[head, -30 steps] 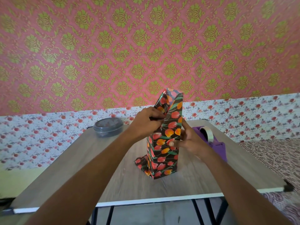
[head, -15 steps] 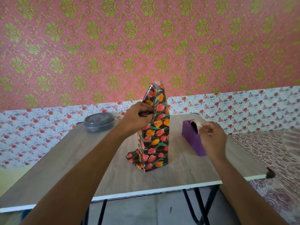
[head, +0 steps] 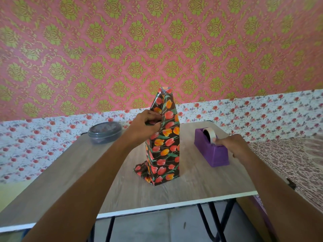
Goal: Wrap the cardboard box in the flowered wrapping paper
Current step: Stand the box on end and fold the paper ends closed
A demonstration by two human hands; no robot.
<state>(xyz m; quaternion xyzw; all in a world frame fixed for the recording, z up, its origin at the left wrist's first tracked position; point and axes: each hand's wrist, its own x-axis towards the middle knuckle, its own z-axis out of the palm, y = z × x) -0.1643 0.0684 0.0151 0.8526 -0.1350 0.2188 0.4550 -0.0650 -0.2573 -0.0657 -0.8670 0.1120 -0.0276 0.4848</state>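
**Holding the Side Fold on the Upright Parcel**

The flowered wrapping paper (head: 165,147) stands upright near the middle of the worktop (head: 73,172). It fully encloses the cardboard box, which is hidden beneath it. The paper tapers to a narrow, crumpled peak at the top. At the base, a loose flap of paper lies flat on the worktop on the left side.

Left hand (head: 144,127): the fingers are curled and pinch a fold of paper against the upper left side of the parcel.

Right hand (head: 233,145): positioned at the near end of the purple tape dispenser (head: 214,154), which sits on the worktop to the right of the parcel, apart from it. The fingertips (head: 217,141) meet the tape roll (head: 208,134) close to the cutter end. The hand is slightly blurred, so whether it grips the tape cannot be determined.

A lidded round container (head: 104,132) rests at the far left of the worktop.
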